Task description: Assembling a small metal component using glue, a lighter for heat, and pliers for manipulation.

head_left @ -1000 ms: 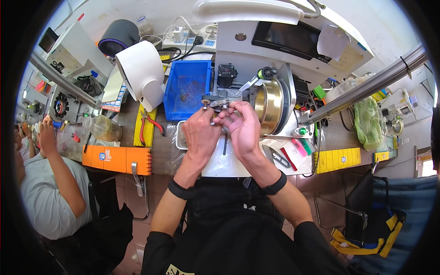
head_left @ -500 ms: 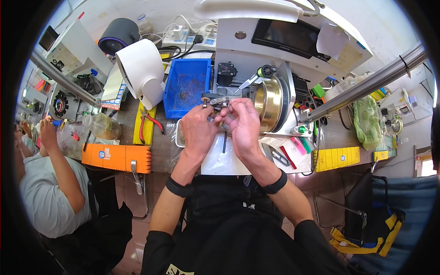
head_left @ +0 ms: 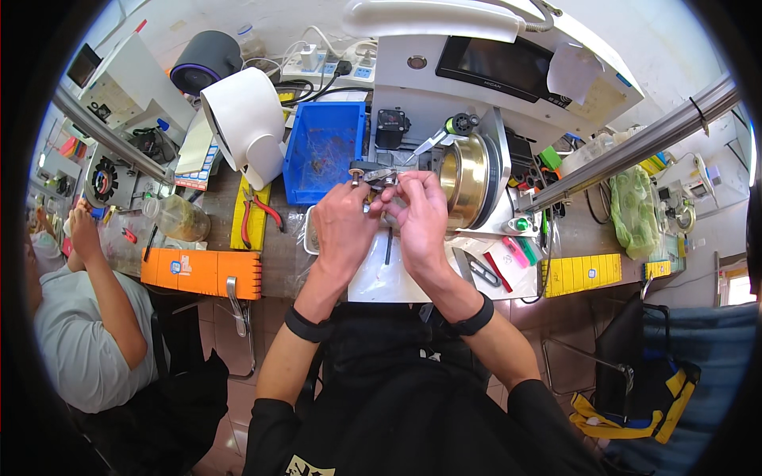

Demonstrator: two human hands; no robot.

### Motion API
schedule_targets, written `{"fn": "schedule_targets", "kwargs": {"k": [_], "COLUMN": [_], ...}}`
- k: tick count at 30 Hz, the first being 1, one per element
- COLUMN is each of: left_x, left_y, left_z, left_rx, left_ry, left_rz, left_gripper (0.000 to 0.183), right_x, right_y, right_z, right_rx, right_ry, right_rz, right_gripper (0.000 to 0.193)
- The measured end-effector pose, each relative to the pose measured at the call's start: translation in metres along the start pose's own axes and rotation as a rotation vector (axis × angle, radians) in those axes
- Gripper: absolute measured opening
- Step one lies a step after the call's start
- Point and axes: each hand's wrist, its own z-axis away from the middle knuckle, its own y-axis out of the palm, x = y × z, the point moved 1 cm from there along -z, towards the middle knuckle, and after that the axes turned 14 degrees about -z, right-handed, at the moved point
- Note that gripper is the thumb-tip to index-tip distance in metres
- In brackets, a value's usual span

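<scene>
Both of my hands meet over the bench at a small dark metal fixture [head_left: 373,172] on the front of a white machine [head_left: 492,91]. My left hand [head_left: 347,226] has its fingers bent and pressed in against the fixture's lower side; whatever sits between them is hidden. Close beside it, my right hand [head_left: 422,218] pinches thumb and forefinger together at the fixture's right end, on something too small to name. A large brass-coloured spool [head_left: 464,178] stands just right of my right hand, with a thin tensioner arm [head_left: 436,140] above it.
Left of the hands lie a blue tray [head_left: 298,190] and red-handled pliers [head_left: 260,216]. A white fan-like device [head_left: 242,115] stands behind them. A black-and-grey cutter [head_left: 482,271] and markers rest at right. A metal post [head_left: 627,143] slants overhead. Another person [head_left: 95,325] sits at left.
My hands stay at the fixture, with only a very slight shift of the right hand's fingers. Nothing else has visibly moved.
</scene>
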Motion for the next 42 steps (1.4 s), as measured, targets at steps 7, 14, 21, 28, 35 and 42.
{"fn": "schedule_targets", "kwargs": {"k": [7,14,21,28,35,42], "left_x": [0.003,0.005,0.002,-0.027,-0.108,-0.194], "left_y": [0.0,0.004,-0.013,-0.068,-0.08,0.007], "left_z": [-0.001,-0.004,0.001,0.018,0.047,0.099], "left_rx": [0.007,-0.01,0.025,0.172,0.968,0.723], "left_ry": [0.006,0.082,0.082,-0.065,0.583,0.839], "left_rz": [-0.031,-0.021,-0.101,0.152,0.245,0.204], "left_gripper": [0.014,0.013,0.013,0.022,0.037,0.02], "right_x": [0.0,0.001,0.007,0.079,0.159,0.236], "right_y": [0.002,0.006,0.01,-0.016,-0.1,-0.222], "right_z": [-0.002,-0.001,0.025,0.111,0.145,0.165], "right_rx": [-0.01,-0.048,-0.121,0.167,0.176,-0.551], "right_ry": [-0.013,-0.031,0.096,0.659,0.391,-0.272], "right_rz": [0.0,0.043,0.125,0.509,1.043,1.717], "right_gripper": [0.011,0.009,0.014,0.02,0.023,0.017]}}
